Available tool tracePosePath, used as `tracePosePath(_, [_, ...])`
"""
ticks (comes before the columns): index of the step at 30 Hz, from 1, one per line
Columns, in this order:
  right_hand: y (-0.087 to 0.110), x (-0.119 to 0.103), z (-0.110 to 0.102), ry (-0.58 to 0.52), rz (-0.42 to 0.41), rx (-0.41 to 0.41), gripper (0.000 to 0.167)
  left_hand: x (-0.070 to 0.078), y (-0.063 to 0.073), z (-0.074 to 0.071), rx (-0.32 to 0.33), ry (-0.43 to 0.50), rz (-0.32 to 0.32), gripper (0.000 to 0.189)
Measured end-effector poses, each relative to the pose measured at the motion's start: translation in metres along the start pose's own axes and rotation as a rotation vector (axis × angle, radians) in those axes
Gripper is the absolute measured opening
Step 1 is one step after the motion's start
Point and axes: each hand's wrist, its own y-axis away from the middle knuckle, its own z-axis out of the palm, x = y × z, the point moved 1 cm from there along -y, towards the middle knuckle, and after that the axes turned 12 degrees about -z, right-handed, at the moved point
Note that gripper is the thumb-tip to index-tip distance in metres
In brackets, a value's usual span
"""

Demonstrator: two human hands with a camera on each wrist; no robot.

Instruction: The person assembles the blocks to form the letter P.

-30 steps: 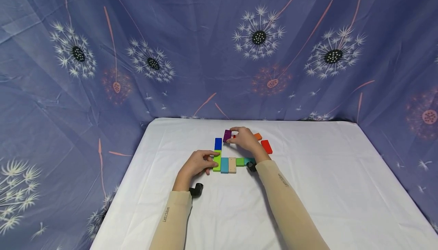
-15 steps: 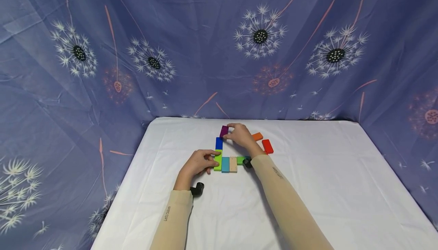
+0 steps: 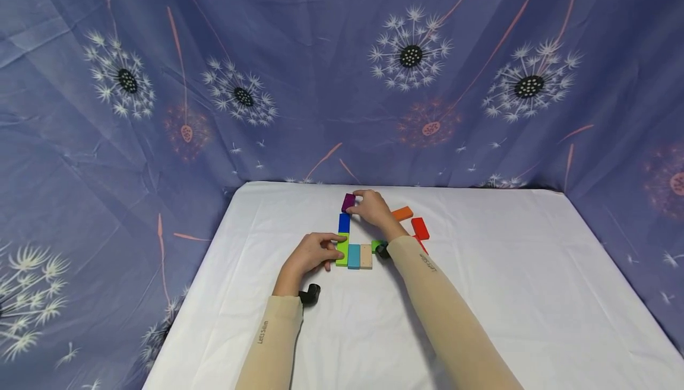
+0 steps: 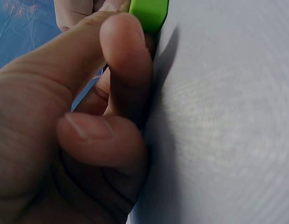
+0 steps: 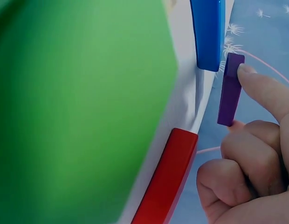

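Observation:
A purple block (image 3: 348,202) is pinched between the thumb and a finger of my right hand (image 3: 371,207), just beyond the blue block (image 3: 344,222). In the right wrist view the purple block (image 5: 231,88) is tilted and apart from the blue one (image 5: 209,35). My left hand (image 3: 311,252) holds the lime green block (image 3: 342,250) with index finger and thumb; other fingers curl beneath. Blue and lime green stand end to end. Beside them in a row are a teal block (image 3: 354,256), a plain wooden block (image 3: 366,256) and a green block (image 3: 376,247), partly hidden by the right wrist.
An orange block (image 3: 403,213) and a red block (image 3: 420,228) lie right of the right hand; another red piece (image 3: 422,244) is partly behind the sleeve. Black wrist cameras sit on both wrists. The white-covered table (image 3: 513,283) ends at a patterned blue curtain (image 3: 320,81).
My right hand has carried the purple block leftward and away from me, from right of the blue block to its far end. The left hand stays on the lime green block.

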Motion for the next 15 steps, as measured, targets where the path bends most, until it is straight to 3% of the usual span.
tracePosePath(6, [-0.0021, -0.0025, 0.0033, 0.015, 0.018, 0.002, 0.064, -0.0006, 0.0, -0.0003, -0.003, 0.007, 0.002, 0.045])
tracePosePath(15, [-0.0035, -0.0064, 0.0055, 0.061, 0.028, -0.026, 0.063, -0.0038, -0.0013, 0.0005, 0.001, 0.013, 0.055, 0.045])
